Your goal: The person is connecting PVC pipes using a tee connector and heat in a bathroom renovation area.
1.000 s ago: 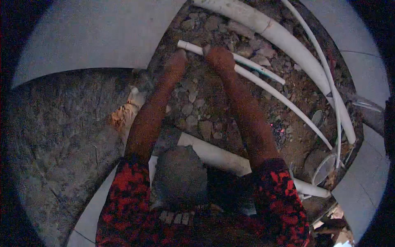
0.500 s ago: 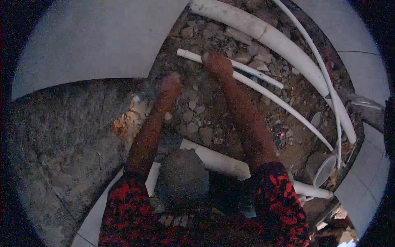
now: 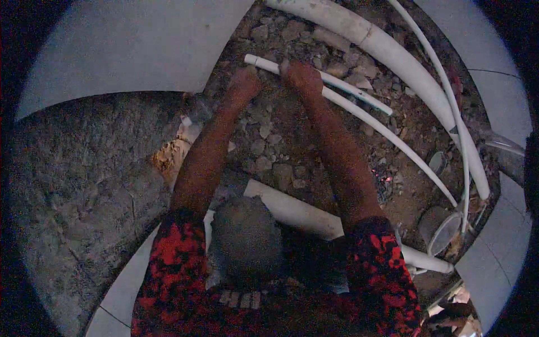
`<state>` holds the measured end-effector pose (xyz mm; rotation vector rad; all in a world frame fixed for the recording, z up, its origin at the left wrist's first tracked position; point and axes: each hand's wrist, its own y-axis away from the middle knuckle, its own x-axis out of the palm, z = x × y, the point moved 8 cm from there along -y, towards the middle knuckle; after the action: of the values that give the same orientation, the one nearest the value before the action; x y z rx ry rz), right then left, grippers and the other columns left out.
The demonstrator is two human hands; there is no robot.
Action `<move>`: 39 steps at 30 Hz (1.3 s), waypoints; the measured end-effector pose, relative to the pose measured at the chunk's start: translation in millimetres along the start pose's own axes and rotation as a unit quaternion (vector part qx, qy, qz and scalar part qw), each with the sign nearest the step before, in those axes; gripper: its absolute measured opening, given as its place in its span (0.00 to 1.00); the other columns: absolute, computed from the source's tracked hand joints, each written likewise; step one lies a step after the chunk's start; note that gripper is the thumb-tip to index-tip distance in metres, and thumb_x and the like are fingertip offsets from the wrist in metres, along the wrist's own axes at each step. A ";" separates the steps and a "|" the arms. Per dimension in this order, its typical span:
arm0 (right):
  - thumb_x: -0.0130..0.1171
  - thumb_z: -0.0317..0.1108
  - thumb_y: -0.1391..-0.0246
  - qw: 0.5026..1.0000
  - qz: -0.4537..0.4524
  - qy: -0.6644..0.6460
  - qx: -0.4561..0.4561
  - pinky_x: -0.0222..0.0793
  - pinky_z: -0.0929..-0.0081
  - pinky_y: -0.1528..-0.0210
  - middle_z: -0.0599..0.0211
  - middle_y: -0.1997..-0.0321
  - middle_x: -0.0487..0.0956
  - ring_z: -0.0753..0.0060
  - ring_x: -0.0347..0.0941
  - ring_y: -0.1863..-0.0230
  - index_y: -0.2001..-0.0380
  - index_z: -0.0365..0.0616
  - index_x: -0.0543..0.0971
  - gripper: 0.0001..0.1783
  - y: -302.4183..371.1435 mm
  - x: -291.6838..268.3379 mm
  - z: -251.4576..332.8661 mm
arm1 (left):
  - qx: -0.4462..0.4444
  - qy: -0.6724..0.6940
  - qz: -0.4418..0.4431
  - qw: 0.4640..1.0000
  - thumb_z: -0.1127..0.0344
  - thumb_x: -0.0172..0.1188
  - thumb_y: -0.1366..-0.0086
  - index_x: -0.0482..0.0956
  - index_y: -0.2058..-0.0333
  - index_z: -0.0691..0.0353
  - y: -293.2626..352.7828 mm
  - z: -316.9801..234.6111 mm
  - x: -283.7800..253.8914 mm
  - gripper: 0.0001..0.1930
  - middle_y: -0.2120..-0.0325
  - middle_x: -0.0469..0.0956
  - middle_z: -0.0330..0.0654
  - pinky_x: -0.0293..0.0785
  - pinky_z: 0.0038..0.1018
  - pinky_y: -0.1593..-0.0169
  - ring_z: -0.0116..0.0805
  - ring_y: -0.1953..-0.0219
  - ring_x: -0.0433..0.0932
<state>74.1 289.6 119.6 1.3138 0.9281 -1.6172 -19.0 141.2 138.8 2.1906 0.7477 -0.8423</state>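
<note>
White plastic pipe (image 3: 266, 64) clamped by fingers of the right hand (image 3: 303, 78), apparently steadying its end; left of them, whether the left hand (image 3: 245, 84) grips anything cannot be told.

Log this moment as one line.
Left hand: near left end of short white pipe, contact unclear | Right hand: closed on short white pipe | Nearby: longer thin pipe, thick white pipe, stones

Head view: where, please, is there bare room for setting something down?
Free: pale floor at upper left, bordered by dark ground below and stony soil rightward; also at upper right, outside the soil's edge. Crowded: beside the right hand, where white pipes lie close.
</note>
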 end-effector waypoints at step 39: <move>0.44 0.39 0.46 0.982 -0.137 0.025 -0.126 0.70 0.51 0.68 0.54 0.71 0.77 0.52 0.75 0.69 0.66 0.46 0.72 0.11 18.8 -55.1 23.2 | 0.096 -0.074 -0.033 0.992 0.59 0.40 0.34 0.64 0.46 0.64 -15.2 74.7 76.3 0.22 0.46 0.64 0.53 0.58 0.42 0.43 0.51 0.47 0.66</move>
<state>88.8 269.6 177.2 1.0916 1.3444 -1.6118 -7.8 115.3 34.7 2.2497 0.6947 -1.1388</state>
